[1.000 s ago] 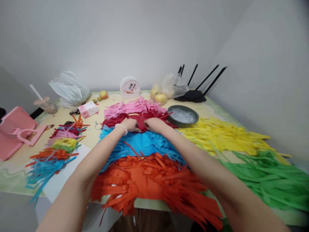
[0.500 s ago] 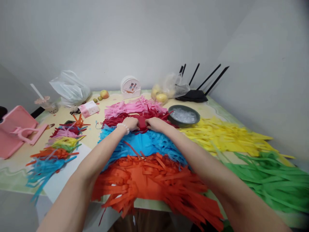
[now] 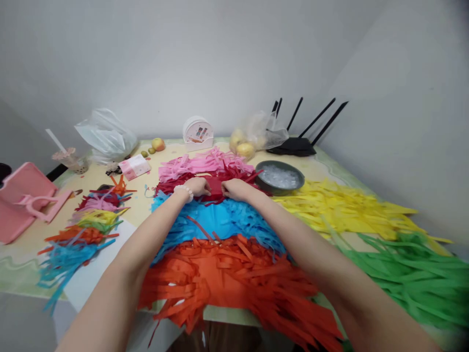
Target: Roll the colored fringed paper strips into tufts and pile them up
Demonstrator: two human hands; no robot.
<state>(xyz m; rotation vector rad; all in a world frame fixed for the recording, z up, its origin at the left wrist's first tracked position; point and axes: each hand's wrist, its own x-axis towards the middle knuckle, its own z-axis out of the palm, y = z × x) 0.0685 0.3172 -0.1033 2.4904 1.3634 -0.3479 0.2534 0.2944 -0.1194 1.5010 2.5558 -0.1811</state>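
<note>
Dark red fringed paper (image 3: 216, 186) lies across the middle of the table, its uncut strip showing between my two hands. On the left side of that strip my left hand (image 3: 198, 187), with a white beaded bracelet at the wrist, has its fingers curled closed on the paper. My right hand (image 3: 235, 188) grips the strip's other side, fingers bent down. Just nearer to me lies blue fringed paper (image 3: 213, 219), partly beneath my wrists. Orange fringed paper (image 3: 223, 279) hangs over the front edge. Beyond the red lies pink fringed paper (image 3: 200, 164).
A dark bowl of clear pieces (image 3: 301, 180) stands right of the red paper. Yellow (image 3: 351, 205) and green fringes (image 3: 414, 274) spread rightward. At left are mixed coloured strips (image 3: 86, 234), a pink stand (image 3: 25, 200) and a drink cup (image 3: 78, 164). A black router (image 3: 293, 146) sits behind.
My left hand has shifted slightly left along the red paper. My right hand stays almost where it was, and the papers lie as before.
</note>
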